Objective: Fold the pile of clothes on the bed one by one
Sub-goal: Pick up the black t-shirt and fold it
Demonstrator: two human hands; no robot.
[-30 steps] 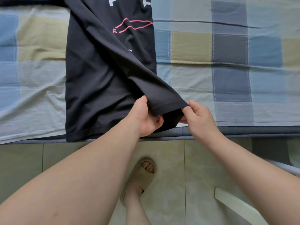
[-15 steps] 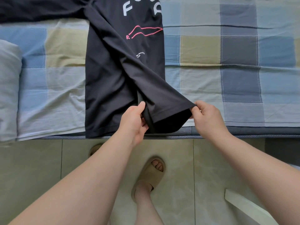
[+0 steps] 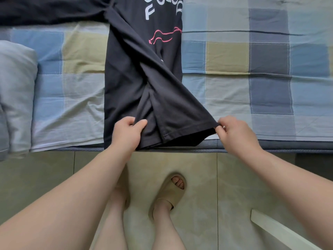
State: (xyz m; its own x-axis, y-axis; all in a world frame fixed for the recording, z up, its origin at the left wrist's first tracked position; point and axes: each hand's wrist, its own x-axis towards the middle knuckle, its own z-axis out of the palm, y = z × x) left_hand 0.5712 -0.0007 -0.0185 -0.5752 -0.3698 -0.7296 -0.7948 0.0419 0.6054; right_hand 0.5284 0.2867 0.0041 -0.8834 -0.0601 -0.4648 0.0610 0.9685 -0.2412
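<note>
Left fingers (image 3: 142, 122) curled together with the thumb, pinching a raised fold of black cloth just above the hem; left hand (image 3: 128, 129) sits on the near end of the black T-shirt (image 3: 126, 73), knuckles toward the camera; right fingertips (image 3: 220, 130) closed tight on the hem corner, thumb against forefinger; right hand (image 3: 234, 131) holds that corner off to the right of the shirt body, above the sheet near the bed edge; cloth between the two hands is stretched into a taut flap, hem (image 3: 187, 131) running between them, underside in shadow; a diagonal crease runs from the flap up toward the chest.

T-shirt lies lengthwise on the bed (image 3: 252, 91), hem end at the near edge, chest end toward the far side and cut off by the frame; white lettering (image 3: 149, 12) and a pink line graphic (image 3: 164, 36) show on the right half, partly covered by the folded-over cloth; more dark fabric (image 3: 45, 11) stretches left along the top, sleeve or another garment, cannot tell.

Sheet is checked blue, grey and olive; a pale grey pillow (image 3: 16, 87) sits at the left edge; below the bed, tiled floor (image 3: 45, 177), bare legs, a beige sandal (image 3: 171, 192) on one foot; a white bar (image 3: 273, 230) at lower right.
</note>
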